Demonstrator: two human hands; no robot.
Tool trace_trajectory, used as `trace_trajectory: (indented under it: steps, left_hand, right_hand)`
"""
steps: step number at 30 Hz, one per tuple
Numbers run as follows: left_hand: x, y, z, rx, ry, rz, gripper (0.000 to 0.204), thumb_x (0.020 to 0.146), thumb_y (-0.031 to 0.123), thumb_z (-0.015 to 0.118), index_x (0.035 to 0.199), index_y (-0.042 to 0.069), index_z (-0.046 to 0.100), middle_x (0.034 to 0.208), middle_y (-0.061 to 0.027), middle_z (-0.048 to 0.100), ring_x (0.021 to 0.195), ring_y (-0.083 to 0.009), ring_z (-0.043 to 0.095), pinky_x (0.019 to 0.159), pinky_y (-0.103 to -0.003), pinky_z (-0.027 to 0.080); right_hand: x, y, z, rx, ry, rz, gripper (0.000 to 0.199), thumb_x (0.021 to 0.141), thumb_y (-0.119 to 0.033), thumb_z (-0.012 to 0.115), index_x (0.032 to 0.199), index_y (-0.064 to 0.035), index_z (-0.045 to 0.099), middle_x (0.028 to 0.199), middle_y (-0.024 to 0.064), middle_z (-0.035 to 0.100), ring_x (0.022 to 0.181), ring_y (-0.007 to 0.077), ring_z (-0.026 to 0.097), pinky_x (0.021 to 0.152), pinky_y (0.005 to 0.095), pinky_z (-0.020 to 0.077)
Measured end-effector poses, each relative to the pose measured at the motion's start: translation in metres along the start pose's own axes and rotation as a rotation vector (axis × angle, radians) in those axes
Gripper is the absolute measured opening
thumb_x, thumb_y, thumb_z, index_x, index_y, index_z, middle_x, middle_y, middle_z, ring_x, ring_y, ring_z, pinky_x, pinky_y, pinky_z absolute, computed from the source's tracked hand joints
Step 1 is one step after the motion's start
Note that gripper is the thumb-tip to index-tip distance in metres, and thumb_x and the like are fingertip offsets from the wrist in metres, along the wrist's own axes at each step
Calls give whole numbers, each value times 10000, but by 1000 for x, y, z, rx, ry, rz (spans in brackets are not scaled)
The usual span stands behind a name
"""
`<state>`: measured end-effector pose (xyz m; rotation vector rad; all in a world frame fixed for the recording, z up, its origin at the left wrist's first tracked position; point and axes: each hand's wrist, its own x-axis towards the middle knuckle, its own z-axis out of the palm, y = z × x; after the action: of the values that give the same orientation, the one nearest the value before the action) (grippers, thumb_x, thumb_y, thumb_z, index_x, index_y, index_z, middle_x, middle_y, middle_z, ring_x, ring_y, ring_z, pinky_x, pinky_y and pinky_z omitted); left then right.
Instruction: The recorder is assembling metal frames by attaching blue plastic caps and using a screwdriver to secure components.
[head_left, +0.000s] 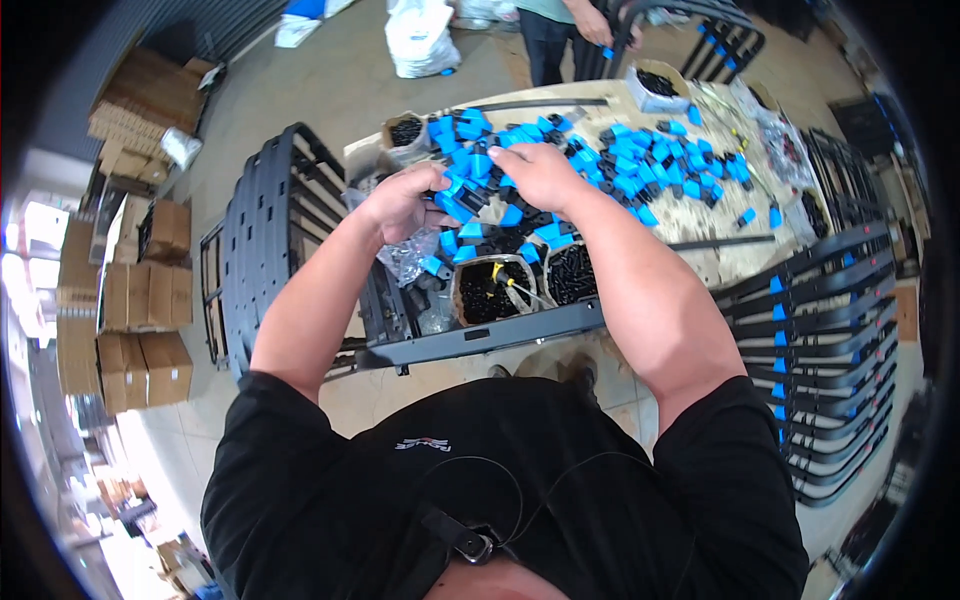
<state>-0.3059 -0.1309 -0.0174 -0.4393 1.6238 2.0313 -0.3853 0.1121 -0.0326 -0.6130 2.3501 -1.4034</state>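
Left hand (402,203) and right hand (540,175) both closed on blue clips (462,200), above the crowded table (730,262) edge.

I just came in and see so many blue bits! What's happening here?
A person stands at a table piled with small blue and black plastic clips. Both hands are in the pile: the left hand and the right hand finger some clips near its middle. Cups of black screws sit at the near edge, and black metal racks stand alongside. Another person works at the far end.
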Motion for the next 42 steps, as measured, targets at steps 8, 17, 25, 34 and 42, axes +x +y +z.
trace_trajectory:
  steps: [8, 17, 25, 34, 42]
  left_hand:
    - [-204, -51, 102, -357, 173, 489, 444, 888, 407, 659, 1118, 30, 623, 975, -149, 680, 738, -266, 689, 565, -347, 570]
    - [-173, -211, 208, -767, 707, 34, 376, 957, 517, 620, 815, 181, 529, 561, -9, 504, 353, -163, 435, 324, -262, 289]
    - [-56, -250, 157, -808, 913, -133, 391, 947, 559, 632, 857, 194, 523, 640, 20, 510, 449, -136, 477, 349, -240, 286]
    - [-69, -278, 172, -644, 455, -101, 200, 935, 294, 651, 880, 126, 556, 692, -31, 550, 560, -165, 540, 465, -279, 412]
    - [-79, -252, 238, -757, 176, -35, 231, 756, 156, 638, 952, 40, 597, 839, -90, 585, 705, -255, 549, 635, -355, 429]
  right_hand:
    - [-3, -6, 18, 256, 42, -132, 446, 1022, -436, 565, 915, -11, 653, 829, 121, 624, 793, 247, 563, 736, 378, 451]
    - [-84, -114, -52, 1432, -249, -32, 442, 1056, -396, 501, 717, -143, 371, 607, -13, 327, 504, 120, 304, 467, 301, 252]
    - [-210, -62, -144, 1399, -221, -96, 448, 1085, -409, 457, 740, -136, 377, 601, -11, 339, 497, 114, 308, 462, 279, 266]
    - [-338, 136, -180, 1270, 57, 672, 221, 1029, -232, 504, 880, -71, 529, 770, 43, 506, 639, 156, 457, 533, 288, 356]
    - [-355, 184, -157, 1548, -164, 499, 278, 1024, -173, 541, 1209, 17, 624, 1000, 89, 628, 865, 204, 581, 709, 317, 453]
